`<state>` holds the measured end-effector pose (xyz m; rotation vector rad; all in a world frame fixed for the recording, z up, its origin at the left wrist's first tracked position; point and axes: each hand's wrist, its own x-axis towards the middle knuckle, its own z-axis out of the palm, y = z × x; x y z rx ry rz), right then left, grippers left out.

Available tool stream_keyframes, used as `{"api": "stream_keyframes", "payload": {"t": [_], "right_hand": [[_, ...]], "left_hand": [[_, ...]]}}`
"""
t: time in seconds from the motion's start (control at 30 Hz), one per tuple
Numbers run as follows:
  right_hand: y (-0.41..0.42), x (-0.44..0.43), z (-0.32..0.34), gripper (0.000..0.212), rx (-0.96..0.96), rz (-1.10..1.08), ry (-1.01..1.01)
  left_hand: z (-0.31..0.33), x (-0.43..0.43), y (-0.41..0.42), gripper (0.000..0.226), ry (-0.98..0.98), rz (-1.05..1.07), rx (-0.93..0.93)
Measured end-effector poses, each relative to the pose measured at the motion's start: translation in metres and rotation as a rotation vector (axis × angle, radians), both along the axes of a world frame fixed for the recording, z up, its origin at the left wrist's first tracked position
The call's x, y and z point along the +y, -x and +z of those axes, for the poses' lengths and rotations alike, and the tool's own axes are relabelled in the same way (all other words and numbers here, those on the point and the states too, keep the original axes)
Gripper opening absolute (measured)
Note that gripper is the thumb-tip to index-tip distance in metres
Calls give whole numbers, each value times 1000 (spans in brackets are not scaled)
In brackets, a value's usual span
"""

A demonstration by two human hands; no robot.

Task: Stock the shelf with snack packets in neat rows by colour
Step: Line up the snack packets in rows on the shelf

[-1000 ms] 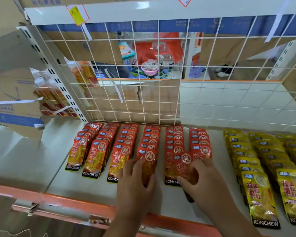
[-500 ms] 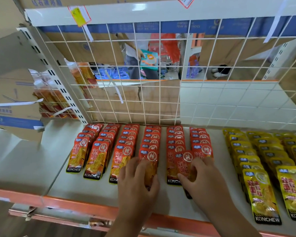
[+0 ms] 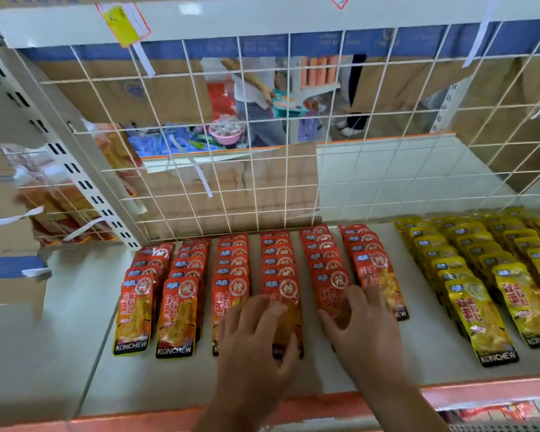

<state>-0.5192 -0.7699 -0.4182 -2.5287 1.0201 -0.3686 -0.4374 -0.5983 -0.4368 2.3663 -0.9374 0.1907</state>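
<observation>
— Under the left hand [image 3: 256, 347], item one: what is listed?
— Entry: fourth-row front packet [image 3: 282, 289], red. Fingers [image 3: 262, 308] slightly spread, lying on it and overlapping the third-row front packet [image 3: 228, 291]; thumb on its lower right part. No pinch visible.
— And the right hand [image 3: 363, 335]?
— Fingers [image 3: 357, 299] spread, tips bent down onto the fifth-row front packet [image 3: 329, 285]; outermost finger touches the sixth row [image 3: 376, 274].
— Remaining stock?
— Red packets [image 3: 181, 310]: six overlapping rows running from the fingertips away to the wire grid [image 3: 253, 182]; two rows lie left of the left fingers. Yellow packets [image 3: 477, 310]: rows right of the right fingers, parted from the red by a bare strip of shelf [image 3: 424, 347]. Orange front edge [image 3: 325, 406]: nearer than both wrists.
</observation>
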Motion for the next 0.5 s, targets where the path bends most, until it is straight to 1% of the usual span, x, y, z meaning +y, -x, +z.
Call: {"api": "stream_keyframes", "payload": {"t": [0.13,0.3,0.5], "right_hand": [[-2,3,-9,48,-51,-73,57],[-6,8,-9,49,-38,-86,80],[-8,11,-7,49,-12,-91,98]], "left_hand": [[3,2,0,47,41,-41,24],[4,6,-8,43,64,-105,27],[1,6,-16,39,55,-123,-2]]}}
